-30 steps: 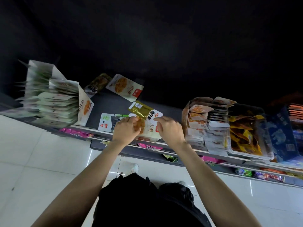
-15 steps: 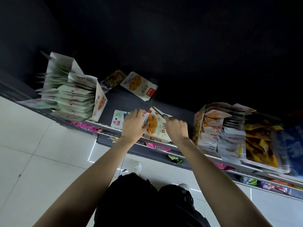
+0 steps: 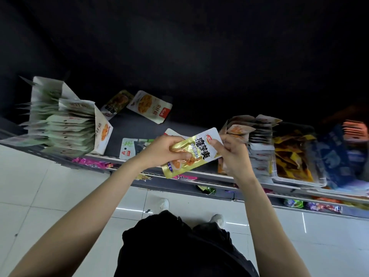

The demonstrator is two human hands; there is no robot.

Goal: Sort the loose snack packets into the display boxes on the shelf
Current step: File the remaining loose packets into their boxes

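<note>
A gold-and-white snack packet [image 3: 196,151] is held up in front of the shelf edge, above the shelf's middle gap. My left hand [image 3: 159,151] grips its gold lower part. My right hand [image 3: 232,154] pinches its white upper corner. Loose packets lie flat on the dark shelf [image 3: 135,126]: a white one with an orange picture [image 3: 149,106], a darker one [image 3: 116,102] beside it, and a green-and-white one [image 3: 131,148] partly behind my left hand. A white display box [image 3: 65,124] packed with packets stands at the left. Another display box [image 3: 251,134] stands right of my hands.
Further right stand a box of yellow-orange packets [image 3: 291,156] and a blue box [image 3: 337,156]. Lower shelves hold pink and mixed wrappers [image 3: 89,162]. Below are the white tiled floor [image 3: 40,196], my dark clothing and shoes.
Both hands have lifted packets off the shelf and drawn back toward me. The gold-and-white packet now faces up on top, where the white-orange one showed before. The view has shifted slightly.
</note>
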